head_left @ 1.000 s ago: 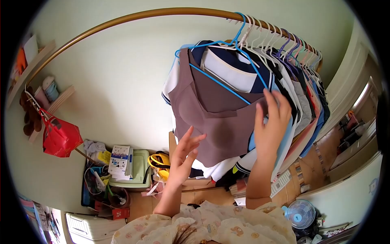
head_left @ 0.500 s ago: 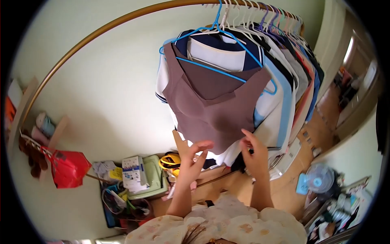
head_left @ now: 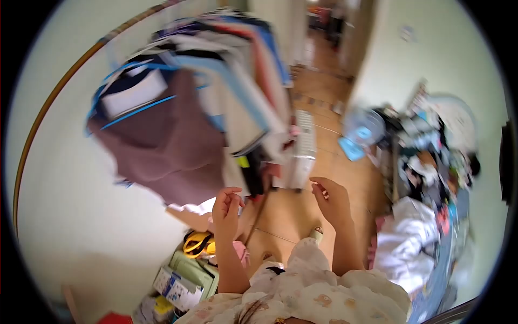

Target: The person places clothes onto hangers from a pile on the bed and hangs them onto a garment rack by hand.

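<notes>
- Nearest me, at the bottom of the frame, was the person's patterned dress (head_left: 324, 299).
- The left hand (head_left: 226, 211), at centre, was loosely curled, thumb apart from the fingers, with nothing visible in it. It was just beside the lower corner of the brown top (head_left: 172, 143); whether it touched the cloth I couldn't tell.
- The right hand (head_left: 332, 202), right of centre, was half curled with a gap between thumb and forefinger. It was raised over the floor (head_left: 280, 218), apart from any garment, and I saw nothing in it.
- The brown top hung left of centre on a blue hanger (head_left: 138, 112), whose bar showed across the neckline, presumably so the shoulders carried the weight.
- Behind it, at upper centre, the other clothes (head_left: 264, 81) hung close together, likely to share the rail's length. The curved rail (head_left: 56, 89) ran down the left of the frame.
- At right, rumpled white cloth (head_left: 406, 237) lay heaped, and beyond it, nearer upper right, stood a pale blue fan (head_left: 365, 128).
- Farthest off, at top centre, was a doorway (head_left: 324, 59).
</notes>
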Demonstrator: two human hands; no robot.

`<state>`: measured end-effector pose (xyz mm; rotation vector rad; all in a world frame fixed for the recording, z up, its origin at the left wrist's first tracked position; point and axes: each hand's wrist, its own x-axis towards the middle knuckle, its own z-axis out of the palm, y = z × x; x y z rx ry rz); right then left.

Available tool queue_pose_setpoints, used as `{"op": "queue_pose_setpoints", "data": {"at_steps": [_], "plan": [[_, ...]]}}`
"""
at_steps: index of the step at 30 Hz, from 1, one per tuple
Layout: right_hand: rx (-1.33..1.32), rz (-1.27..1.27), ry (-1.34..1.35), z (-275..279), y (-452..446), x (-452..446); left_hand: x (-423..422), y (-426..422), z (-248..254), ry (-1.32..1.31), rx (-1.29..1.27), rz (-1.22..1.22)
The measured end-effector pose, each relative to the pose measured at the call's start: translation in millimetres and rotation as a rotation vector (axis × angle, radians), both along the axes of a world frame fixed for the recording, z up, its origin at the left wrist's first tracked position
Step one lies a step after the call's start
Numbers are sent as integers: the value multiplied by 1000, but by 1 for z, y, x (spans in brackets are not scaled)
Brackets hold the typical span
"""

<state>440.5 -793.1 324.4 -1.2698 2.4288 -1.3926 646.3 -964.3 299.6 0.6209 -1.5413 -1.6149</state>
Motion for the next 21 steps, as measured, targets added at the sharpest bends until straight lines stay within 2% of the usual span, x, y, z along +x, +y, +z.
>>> {"op": "queue_pose_setpoints", "data": {"at_steps": [1, 6, 9, 14, 17, 21], "plan": [[-38, -70, -15, 0, 22, -6, -21, 14, 9, -67, 12, -72], [0, -400, -12, 0, 145, -36, -126, 81, 1, -73, -3, -497], [100, -535, 4, 4, 224, -51, -197, 136, -3, -54, -43, -694], [278, -685, -65, -9, 364, -71, -299, 277, 11, -105, -79, -1046], [223, -883, -90, -7, 438, -74, -341, 379, 14, -38, -113, -1221], [244, -1053, -130, -1, 516, -70, -376, 488, 14, -36, -225, -1580]]}}
